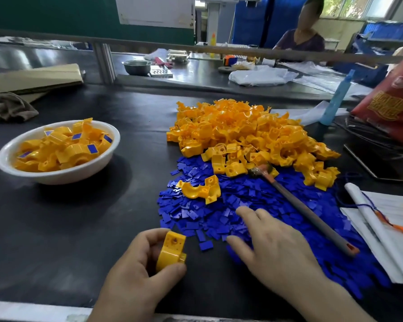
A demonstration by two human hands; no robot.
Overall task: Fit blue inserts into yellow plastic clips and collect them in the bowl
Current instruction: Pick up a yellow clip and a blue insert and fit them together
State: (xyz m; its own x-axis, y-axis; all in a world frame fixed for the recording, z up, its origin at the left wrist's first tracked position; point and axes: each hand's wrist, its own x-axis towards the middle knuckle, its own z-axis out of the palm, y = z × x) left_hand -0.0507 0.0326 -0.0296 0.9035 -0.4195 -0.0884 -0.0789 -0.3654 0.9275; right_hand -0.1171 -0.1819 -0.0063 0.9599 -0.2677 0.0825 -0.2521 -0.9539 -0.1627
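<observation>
1. Left hand (pixel 135 270), nearest the lens. Thumb and curled fingers grip one yellow clip (pixel 171 251), holed face turned up. No insert shows in it. It is held clear of the black table (pixel 79 228), probably so the other hand can bring a piece to it.

2. Right hand (pixel 272 247), just beside the left. Fingers straight and spread, palm down, resting on the blue inserts (pixel 254 196) and gripping nothing that shows. Judged to be feeling out a single piece; whether one is already under a fingertip cannot be told.

3. Bowl (pixel 56 177), white, far left and well apart from the stock. It holds the finished clips (pixel 63 147), several with blue faces showing. It sits on the side of the hand that holds the clip, so a drop needs no crossing.

4. Two stray clips (pixel 200 189), lying on the blue layer.

5. Heap of bare clips (pixel 237 129), behind the inserts and touching their far edge. Both stocks are within reach.

6. Brush (pixel 300 205), grey handle lying diagonally across the inserts, untouched. Possibly for sweeping strays together.
</observation>
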